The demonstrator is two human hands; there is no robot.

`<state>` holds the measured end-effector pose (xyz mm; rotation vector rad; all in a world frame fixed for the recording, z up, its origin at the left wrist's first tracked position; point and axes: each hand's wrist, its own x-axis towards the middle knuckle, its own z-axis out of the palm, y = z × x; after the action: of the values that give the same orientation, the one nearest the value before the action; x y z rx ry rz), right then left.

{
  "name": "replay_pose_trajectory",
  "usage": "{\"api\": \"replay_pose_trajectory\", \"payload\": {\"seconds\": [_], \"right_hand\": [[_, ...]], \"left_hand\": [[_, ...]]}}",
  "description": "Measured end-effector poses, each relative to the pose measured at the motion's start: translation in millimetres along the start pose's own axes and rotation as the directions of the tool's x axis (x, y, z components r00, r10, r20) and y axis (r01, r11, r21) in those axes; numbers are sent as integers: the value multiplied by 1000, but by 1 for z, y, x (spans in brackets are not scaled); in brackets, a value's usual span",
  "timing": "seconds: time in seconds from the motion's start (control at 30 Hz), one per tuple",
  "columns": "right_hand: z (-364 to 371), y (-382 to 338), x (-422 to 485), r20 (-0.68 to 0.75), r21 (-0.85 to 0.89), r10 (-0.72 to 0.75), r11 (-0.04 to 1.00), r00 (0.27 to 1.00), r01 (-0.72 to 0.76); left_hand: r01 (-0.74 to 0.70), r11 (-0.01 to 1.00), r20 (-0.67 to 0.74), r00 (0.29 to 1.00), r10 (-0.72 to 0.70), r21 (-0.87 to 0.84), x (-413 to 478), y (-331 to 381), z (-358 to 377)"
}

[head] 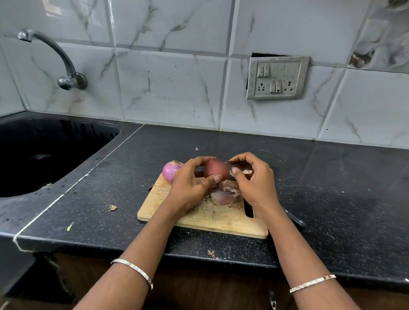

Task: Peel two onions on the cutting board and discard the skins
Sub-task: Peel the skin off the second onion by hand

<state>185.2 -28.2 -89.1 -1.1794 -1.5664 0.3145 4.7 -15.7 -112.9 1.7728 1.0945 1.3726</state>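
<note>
A: Bottom of the frame, two forearms with bangles (pixel 132 271) reach over the counter edge to the cutting board (pixel 203 215), centre frame.

B: Just above the board, the left hand (pixel 190 180) has fingers and thumb curled round the unpeeled onion (pixel 215 171), apparently lifted off the wood.

A: The right hand (pixel 253 179) works the onion's right end, thumb and curled fingers pinching a strip of skin (pixel 247 172).

B: Best play, I'd say: hold firm on the left and pull the strip along the bulb, not outward. That way it comes off in one sheet and drops on the skin pile (pixel 223 195) right beneath.

A: The peeled onion (pixel 170 171) sits at the board's upper-left corner, just beside the left hand. It could roll if nudged.

B: A knife handle (pixel 295 219) pokes out right of the board, beside the right forearm. Mind that! Loose flakes dot the black counter (pixel 126 240).

A: Further back there's the sink (pixel 36 153) at left, the tap (pixel 51 54) upper left and the switch panel (pixel 277 77) upper right. No bin in sight for the skins.
</note>
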Motion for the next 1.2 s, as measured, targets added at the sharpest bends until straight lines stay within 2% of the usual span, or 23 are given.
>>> {"api": "replay_pose_trajectory", "payload": {"seconds": [0.1,0.2,0.3,0.5,0.73,0.97,1.2], "right_hand": [[-1,-3,-1,82,60,-24,998,996,19],[1,-3,-2,167,-6,-102,994,981,105],[5,0,-2,179,-80,-166,980,970,183],[6,0,-2,152,-63,-206,974,967,217],[5,0,-3,160,-3,-169,985,973,172],[5,1,-4,165,-42,-163,984,973,172],[8,0,-4,230,-135,-179,968,957,214]], "left_hand": [[20,999,23,1000,-19,-48,0,-1,0],[41,994,35,999,-37,-102,-1,1,0],[74,986,65,996,-65,-149,0,2,-1],[132,963,101,989,-111,-234,-1,9,-2],[124,960,88,991,-104,-253,-4,13,-1],[109,971,88,992,-92,-212,-4,12,-1],[81,981,72,995,-69,-175,-3,9,0]]}}
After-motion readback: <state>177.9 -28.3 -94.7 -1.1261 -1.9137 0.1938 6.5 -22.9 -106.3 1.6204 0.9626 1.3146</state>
